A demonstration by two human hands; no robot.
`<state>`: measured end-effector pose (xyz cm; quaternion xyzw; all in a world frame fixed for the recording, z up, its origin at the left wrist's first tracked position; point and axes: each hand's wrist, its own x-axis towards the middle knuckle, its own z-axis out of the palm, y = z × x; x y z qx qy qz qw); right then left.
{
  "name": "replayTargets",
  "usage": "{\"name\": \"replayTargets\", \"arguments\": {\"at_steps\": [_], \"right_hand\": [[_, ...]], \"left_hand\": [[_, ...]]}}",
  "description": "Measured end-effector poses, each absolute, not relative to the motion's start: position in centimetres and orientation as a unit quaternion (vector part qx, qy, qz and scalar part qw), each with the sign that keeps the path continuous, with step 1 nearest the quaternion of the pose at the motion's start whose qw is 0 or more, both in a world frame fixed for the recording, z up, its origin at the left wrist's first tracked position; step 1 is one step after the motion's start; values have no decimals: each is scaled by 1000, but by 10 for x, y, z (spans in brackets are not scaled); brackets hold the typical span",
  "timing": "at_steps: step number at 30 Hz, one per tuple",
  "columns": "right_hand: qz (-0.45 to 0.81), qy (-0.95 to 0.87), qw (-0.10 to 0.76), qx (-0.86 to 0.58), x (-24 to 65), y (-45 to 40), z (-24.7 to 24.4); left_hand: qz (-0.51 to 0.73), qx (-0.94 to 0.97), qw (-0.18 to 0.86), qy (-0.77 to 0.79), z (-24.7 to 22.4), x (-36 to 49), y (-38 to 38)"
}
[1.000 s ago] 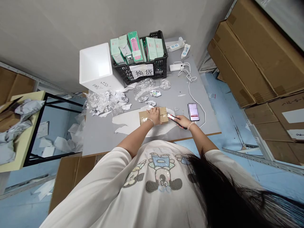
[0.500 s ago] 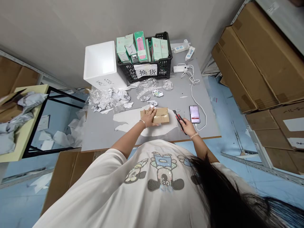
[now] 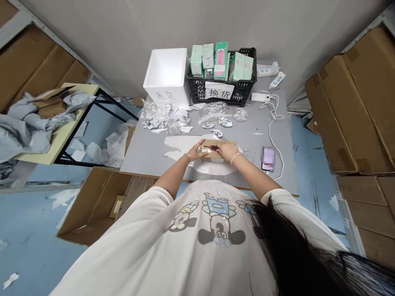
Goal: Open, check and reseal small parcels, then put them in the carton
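Observation:
A small brown cardboard box point(image 3: 212, 155) with shiny tape along its top lies on a torn white sheet point(image 3: 212, 167) near the table's front edge. My left hand point(image 3: 196, 151) grips the box's left end, fingers behind and thumb in front. Over the right part of the box, my right hand point(image 3: 227, 151) is closed around a red and black utility knife point(image 3: 212, 147). The knife points left across the box top, close to the tape. Whether its blade touches the tape I cannot tell.
Behind lie crumpled paper point(image 3: 177, 116) and bubble wrap point(image 3: 214, 109). A white foam box point(image 3: 173, 94) and black crate point(image 3: 243, 96) holding several green cartons stand at the back. To the right are a phone point(image 3: 268, 159), its cable and power strips point(image 3: 268, 71).
My right hand has brought the knife from the table right of the box onto its top. My left hand has shifted from the top to the left end. The view has turned left.

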<state>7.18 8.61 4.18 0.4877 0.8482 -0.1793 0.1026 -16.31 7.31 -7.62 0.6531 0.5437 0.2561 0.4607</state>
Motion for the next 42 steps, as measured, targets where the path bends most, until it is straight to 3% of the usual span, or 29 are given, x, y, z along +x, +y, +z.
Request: {"name": "replayTargets", "arguments": {"at_steps": [14, 42], "right_hand": [[-171, 858, 186, 447, 40, 111, 54], [-156, 849, 179, 473, 75, 100, 46]], "left_hand": [[280, 652, 474, 522, -91, -167, 75], [262, 650, 461, 545, -90, -168, 77]]}}
